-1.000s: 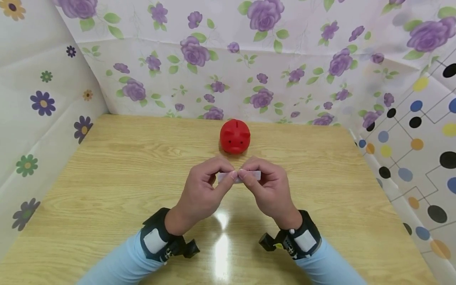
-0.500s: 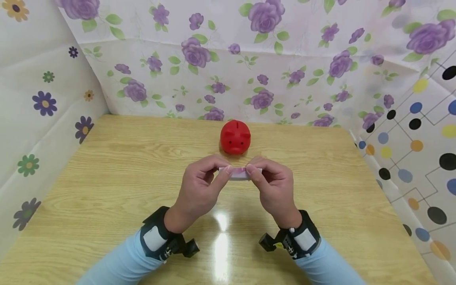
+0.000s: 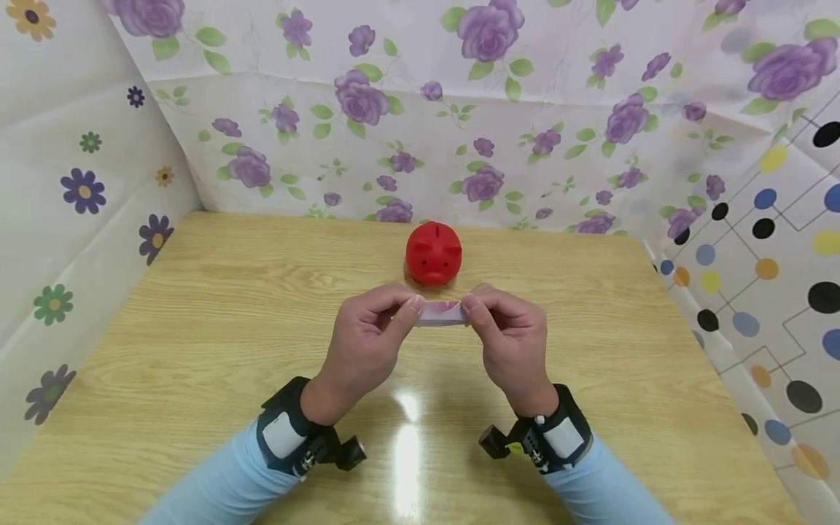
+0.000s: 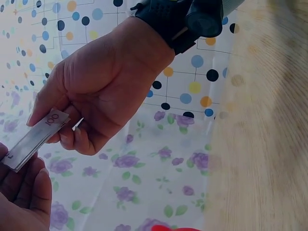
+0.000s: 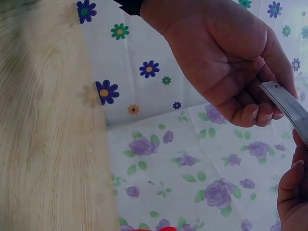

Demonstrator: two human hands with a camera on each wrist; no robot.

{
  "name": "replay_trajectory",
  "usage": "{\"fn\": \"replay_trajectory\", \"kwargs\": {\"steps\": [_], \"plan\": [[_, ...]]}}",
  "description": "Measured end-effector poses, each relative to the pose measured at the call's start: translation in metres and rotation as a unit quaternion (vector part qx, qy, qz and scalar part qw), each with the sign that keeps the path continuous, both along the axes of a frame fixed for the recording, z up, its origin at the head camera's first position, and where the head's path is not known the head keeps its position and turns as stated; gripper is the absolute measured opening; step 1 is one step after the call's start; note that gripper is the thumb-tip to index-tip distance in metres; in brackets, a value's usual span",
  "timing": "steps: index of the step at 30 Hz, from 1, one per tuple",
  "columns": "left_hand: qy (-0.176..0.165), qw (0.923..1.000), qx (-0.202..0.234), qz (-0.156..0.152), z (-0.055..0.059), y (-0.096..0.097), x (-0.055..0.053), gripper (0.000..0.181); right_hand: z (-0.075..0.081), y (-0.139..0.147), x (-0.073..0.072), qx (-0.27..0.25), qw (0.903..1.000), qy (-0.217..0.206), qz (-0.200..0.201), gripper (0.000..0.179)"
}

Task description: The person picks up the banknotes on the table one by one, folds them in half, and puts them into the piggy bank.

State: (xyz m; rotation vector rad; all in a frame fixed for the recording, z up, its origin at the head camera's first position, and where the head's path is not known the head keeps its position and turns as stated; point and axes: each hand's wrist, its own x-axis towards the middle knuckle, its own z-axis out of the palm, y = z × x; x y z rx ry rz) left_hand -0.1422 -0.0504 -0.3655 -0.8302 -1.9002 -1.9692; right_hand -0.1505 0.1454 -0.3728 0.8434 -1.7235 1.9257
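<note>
A thin folded banknote, pale with a pink patch, is stretched level between both hands above the table. My left hand pinches its left end between thumb and fingers. At the other end, my right hand pinches it the same way. The left wrist view shows a printed 100 on the banknote, beside the right hand's thumb. Layered edges show along the banknote in the right wrist view. Just beyond the hands stands a red piggy bank, its slot on top and its snout towards me.
The wooden table reaches back to a wall covering with purple roses. A flower-patterned sheet borders the left side, a dotted sheet the right. Black wrist cameras sit on both wrists.
The hands have slid apart along the banknote, from thumbs meeting at its middle to its two ends, and moved slightly away from me. More of its pink face shows. The piggy bank stays put.
</note>
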Motion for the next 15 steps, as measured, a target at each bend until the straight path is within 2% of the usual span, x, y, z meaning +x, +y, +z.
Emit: {"fn": "replay_trajectory", "kwargs": {"steps": [4, 8, 13, 15], "plan": [[0.009, 0.9999, 0.010, 0.005, 0.0002, -0.0009, -0.0007, 0.013, -0.0010, 0.0009, -0.0007, 0.002, 1.0000, -0.009, 0.001, 0.018], [0.006, 0.9995, 0.020, 0.025, 0.0018, -0.0026, -0.0010, 0.012, -0.0017, 0.0030, -0.0021, 0.002, 1.0000, -0.008, -0.006, 0.018], [-0.040, 0.9982, -0.012, 0.044, 0.0037, -0.0039, -0.0014, 0.013, -0.0032, 0.0054, -0.0035, 0.009, 0.9994, 0.002, -0.033, 0.018], [-0.062, 0.9964, -0.025, 0.052, 0.0051, -0.0040, -0.0016, 0.014, -0.0041, 0.0056, -0.0041, 0.019, 0.9985, 0.023, -0.045, 0.023]]}}
